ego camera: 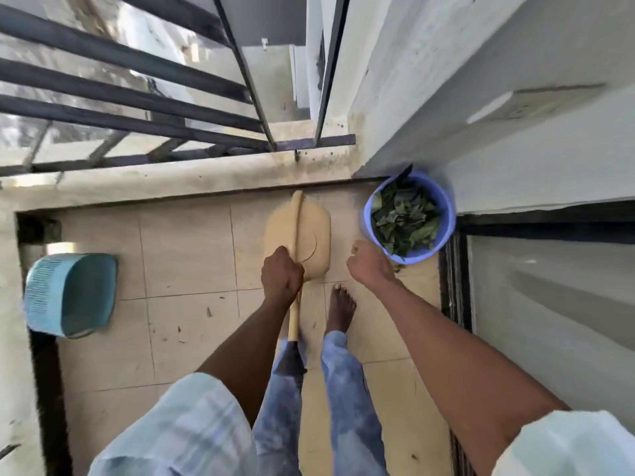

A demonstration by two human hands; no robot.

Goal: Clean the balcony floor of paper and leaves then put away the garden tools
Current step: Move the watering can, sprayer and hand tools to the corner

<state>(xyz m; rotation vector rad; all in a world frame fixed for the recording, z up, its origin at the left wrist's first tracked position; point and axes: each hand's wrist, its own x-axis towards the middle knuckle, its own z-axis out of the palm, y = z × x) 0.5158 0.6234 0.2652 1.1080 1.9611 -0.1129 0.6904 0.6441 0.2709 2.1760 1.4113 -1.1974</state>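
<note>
My left hand (281, 274) grips the pale wooden stick of a broom (296, 221); its dark brush end (289, 360) hangs down by my legs. Just behind the stick and my hand is a tan plastic dustpan (311, 235), over the tiled floor. A blue bucket (445, 214) full of green leaves (405, 219) stands in the corner by the wall. My right hand (369, 266) is curled into a fist above the floor, beside the bucket's near rim, and I see nothing held in it. A few small leaf bits (209, 312) lie on the beige tiles.
A teal slatted plastic basket (70, 293) lies at the left edge of the floor. Dark metal railings (137, 94) over a concrete kerb close the far side. A wall and a sliding door track (453, 286) run along the right. My bare foot (340, 309) stands mid-floor.
</note>
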